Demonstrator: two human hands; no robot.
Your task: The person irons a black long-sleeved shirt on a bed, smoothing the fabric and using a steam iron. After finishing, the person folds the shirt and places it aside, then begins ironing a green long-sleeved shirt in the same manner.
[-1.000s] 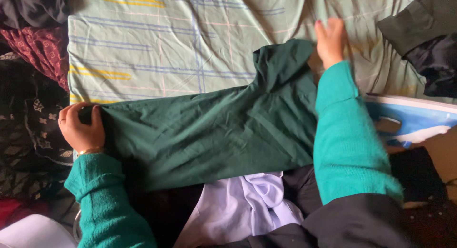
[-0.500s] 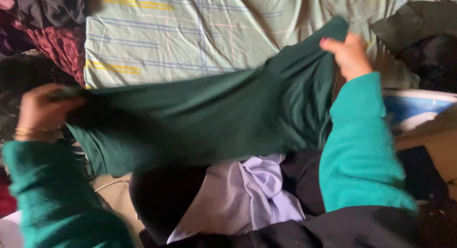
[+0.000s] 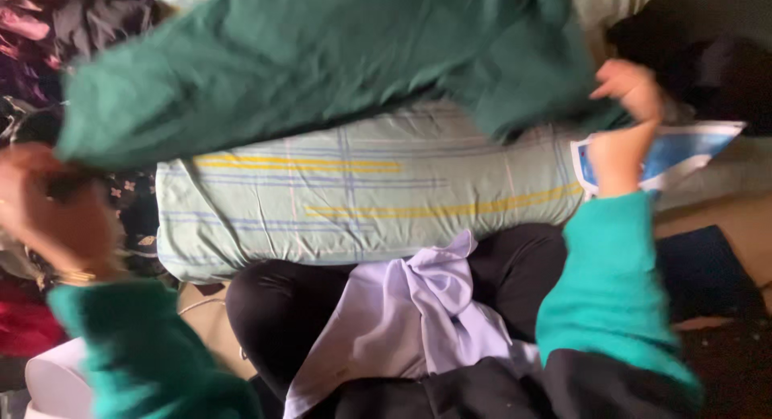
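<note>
A dark green garment [image 3: 322, 57] is lifted in the air, stretched between both hands across the top of the view. My left hand [image 3: 52, 214] grips its left end at the far left, blurred. My right hand [image 3: 631, 113] holds its right end at the upper right. Both arms wear teal knit sleeves. Under the garment lies a pale green striped cushion [image 3: 362, 194]. A lilac cloth [image 3: 426, 314] rests on my lap over black trousers.
Dark and patterned clothes [image 3: 48, 33] are piled at the left. A black garment [image 3: 708, 57] lies at the upper right, beside a blue and white flat object [image 3: 683, 149]. A white object [image 3: 56, 383] sits at the lower left corner.
Both hands have raised the green garment off the striped cushion and swung it up and away; the cushion's surface is now exposed. The camera has tilted.
</note>
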